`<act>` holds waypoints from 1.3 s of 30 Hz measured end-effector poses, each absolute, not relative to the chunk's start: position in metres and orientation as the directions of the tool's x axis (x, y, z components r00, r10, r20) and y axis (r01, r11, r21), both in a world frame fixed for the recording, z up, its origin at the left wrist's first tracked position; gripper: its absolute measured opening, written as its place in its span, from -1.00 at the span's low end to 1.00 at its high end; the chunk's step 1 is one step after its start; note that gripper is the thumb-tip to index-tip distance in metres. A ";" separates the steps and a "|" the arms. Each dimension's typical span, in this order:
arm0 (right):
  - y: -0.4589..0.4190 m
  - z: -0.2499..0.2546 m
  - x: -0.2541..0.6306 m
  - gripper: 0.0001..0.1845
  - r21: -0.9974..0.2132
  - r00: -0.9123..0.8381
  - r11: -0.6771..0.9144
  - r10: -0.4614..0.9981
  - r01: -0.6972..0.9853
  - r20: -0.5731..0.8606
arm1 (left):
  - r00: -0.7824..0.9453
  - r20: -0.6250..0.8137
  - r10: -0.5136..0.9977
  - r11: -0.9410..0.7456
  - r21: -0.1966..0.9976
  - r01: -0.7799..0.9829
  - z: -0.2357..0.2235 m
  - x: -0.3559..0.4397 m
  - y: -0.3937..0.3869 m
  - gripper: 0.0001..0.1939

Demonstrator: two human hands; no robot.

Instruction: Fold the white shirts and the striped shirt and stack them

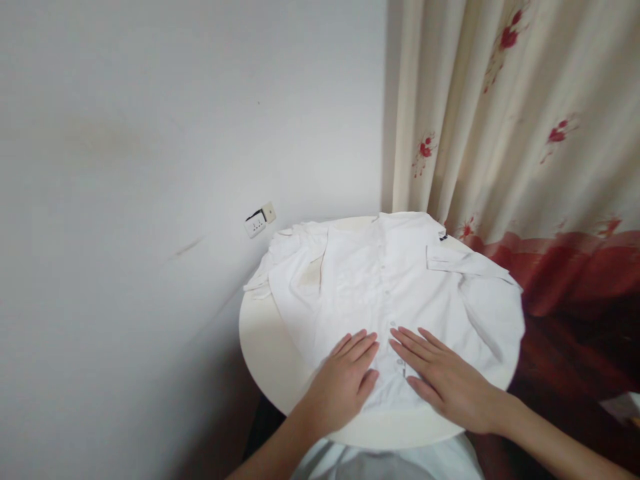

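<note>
A white button-up shirt (355, 287) lies spread over a round cream table (273, 340), its row of buttons running down the middle toward me. My left hand (345, 380) rests flat on the lower part of the shirt, left of the buttons, fingers stretched out. On the other side of the buttons, my right hand (440, 380) also lies flat on the cloth with its fingers extended. Neither hand grips anything. The shirt's right sleeve is bent down along the table's right side, and bunched white cloth sits at the back left.
A white wall (190, 133) stands close behind and to the left, with a power socket (256, 225) just above table height. Cream curtains (480, 120) with red flowers and a red lower band hang at the right. Dark reddish floor (565, 373) shows beyond the table.
</note>
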State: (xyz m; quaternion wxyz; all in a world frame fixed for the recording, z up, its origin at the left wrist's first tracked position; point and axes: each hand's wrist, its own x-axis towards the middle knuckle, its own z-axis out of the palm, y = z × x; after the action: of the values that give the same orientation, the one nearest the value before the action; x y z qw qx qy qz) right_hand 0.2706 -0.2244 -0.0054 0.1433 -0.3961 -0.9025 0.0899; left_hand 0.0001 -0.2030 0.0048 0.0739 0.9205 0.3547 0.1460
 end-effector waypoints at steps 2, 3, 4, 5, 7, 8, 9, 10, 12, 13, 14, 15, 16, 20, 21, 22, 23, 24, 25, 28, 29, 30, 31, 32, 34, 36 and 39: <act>-0.224 -0.006 0.270 -0.35 -0.283 -0.641 0.669 0.742 0.688 0.195 | 0.705 0.226 0.672 -0.740 0.237 0.629 0.004 0.000 -0.203 -0.50; -0.224 -0.005 0.270 -0.35 -0.287 -0.640 0.668 0.742 0.686 0.199 | 0.705 0.229 0.671 -0.741 0.235 0.629 0.003 0.000 -0.203 -0.50; -0.225 -0.005 0.270 -0.35 -0.290 -0.638 0.667 0.743 0.686 0.200 | 0.706 0.229 0.671 -0.741 0.233 0.629 0.002 -0.001 -0.203 -0.50; -0.225 -0.004 0.270 -0.35 -0.290 -0.638 0.666 0.744 0.687 0.198 | 0.706 0.226 0.671 -0.741 0.231 0.631 0.002 -0.001 -0.203 -0.50; -0.225 -0.003 0.270 -0.35 -0.287 -0.637 0.662 0.748 0.693 0.189 | 0.705 0.224 0.674 -0.739 0.231 0.633 0.000 -0.001 -0.202 -0.50; -0.225 -0.003 0.270 -0.35 -0.286 -0.636 0.660 0.749 0.694 0.185 | 0.703 0.225 0.674 -0.738 0.234 0.633 0.000 -0.001 -0.202 -0.49; -0.225 -0.002 0.270 -0.35 -0.288 -0.637 0.660 0.749 0.694 0.184 | 0.703 0.226 0.675 -0.738 0.238 0.631 0.000 -0.001 -0.202 -0.48; -0.225 -0.003 0.271 -0.35 -0.291 -0.638 0.661 0.748 0.692 0.184 | 0.702 0.226 0.675 -0.737 0.244 0.630 0.000 -0.001 -0.202 -0.47; -0.225 -0.003 0.271 -0.35 -0.301 -0.637 0.664 0.746 0.685 0.194 | 0.698 0.226 0.679 -0.733 0.257 0.630 0.000 -0.001 -0.202 -0.45; -0.225 -0.004 0.271 -0.35 -0.304 -0.638 0.665 0.744 0.682 0.199 | 0.693 0.227 0.684 -0.728 0.263 0.633 0.001 -0.001 -0.203 -0.43; -0.225 -0.004 0.271 -0.34 -0.305 -0.637 0.666 0.744 0.681 0.201 | 0.687 0.230 0.689 -0.724 0.269 0.635 0.001 -0.001 -0.203 -0.40; -0.225 -0.004 0.271 -0.34 -0.305 -0.637 0.665 0.744 0.681 0.201 | 0.684 0.230 0.692 -0.721 0.273 0.637 0.002 -0.002 -0.203 -0.38; -0.225 -0.004 0.271 -0.34 -0.302 -0.637 0.664 0.745 0.684 0.197 | 0.685 0.227 0.692 -0.720 0.272 0.638 0.002 -0.002 -0.204 -0.35; -0.225 -0.003 0.270 -0.32 -0.284 -0.638 0.658 0.751 0.698 0.172 | 0.724 0.185 0.665 -0.746 0.220 0.628 0.003 -0.002 -0.204 -0.38; -0.225 -0.003 0.270 -0.32 -0.281 -0.639 0.657 0.751 0.699 0.167 | 0.731 0.179 0.659 -0.752 0.204 0.627 0.003 -0.002 -0.204 -0.41; -0.225 -0.002 0.270 -0.31 -0.280 -0.640 0.657 0.751 0.700 0.163 | 0.735 0.177 0.655 -0.755 0.191 0.627 0.004 -0.002 -0.204 -0.43; -0.225 -0.002 0.270 -0.31 -0.281 -0.641 0.656 0.751 0.700 0.159 | 0.736 0.176 0.654 -0.756 0.180 0.629 0.004 -0.002 -0.205 -0.45; -0.225 -0.002 0.269 -0.31 -0.282 -0.642 0.657 0.751 0.700 0.156 | 0.735 0.175 0.655 -0.756 0.173 0.632 0.004 -0.002 -0.205 -0.46; -0.224 -0.002 0.269 -0.31 -0.284 -0.643 0.657 0.750 0.698 0.154 | 0.734 0.177 0.656 -0.755 0.169 0.634 0.004 -0.002 -0.205 -0.47; -0.224 -0.002 0.270 -0.31 -0.287 -0.644 0.658 0.749 0.697 0.156 | 0.732 0.189 0.654 -0.756 0.166 0.633 0.003 -0.002 -0.204 -0.48; -0.224 -0.002 0.270 -0.32 -0.287 -0.643 0.658 0.749 0.696 0.158 | 0.733 0.193 0.652 -0.758 0.168 0.630 0.003 -0.002 -0.204 -0.48; -0.224 -0.002 0.270 -0.32 -0.289 -0.644 0.659 0.749 0.695 0.159 | 0.734 0.194 0.651 -0.759 0.170 0.629 0.003 -0.002 -0.204 -0.48; -0.224 -0.002 0.270 -0.32 -0.292 -0.644 0.659 0.748 0.693 0.161 | 0.734 0.192 0.652 -0.758 0.172 0.629 0.003 -0.002 -0.204 -0.48; -0.224 -0.002 0.270 -0.32 -0.296 -0.644 0.660 0.747 0.691 0.163 | 0.733 0.188 0.654 -0.757 0.173 0.630 0.004 -0.002 -0.204 -0.48; -0.224 -0.001 0.270 -0.33 -0.304 -0.644 0.661 0.746 0.686 0.170 | 0.732 0.181 0.656 -0.754 0.177 0.632 0.004 -0.002 -0.204 -0.49; -0.225 -0.001 0.270 -0.33 -0.306 -0.642 0.661 0.747 0.685 0.174 | 0.735 0.179 0.655 -0.756 0.181 0.630 0.005 -0.003 -0.204 -0.48; -0.224 -0.001 0.270 -0.33 -0.298 -0.645 0.661 0.746 0.688 0.167 | 0.738 0.184 0.649 -0.761 0.183 0.623 0.005 -0.003 -0.204 -0.47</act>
State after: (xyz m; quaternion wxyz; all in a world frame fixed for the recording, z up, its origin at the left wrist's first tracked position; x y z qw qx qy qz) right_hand 0.2696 -0.2245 -0.0009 0.1389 -0.3980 -0.9008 0.1042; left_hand -0.0033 -0.2039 0.0051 0.0547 0.9307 0.3416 0.1189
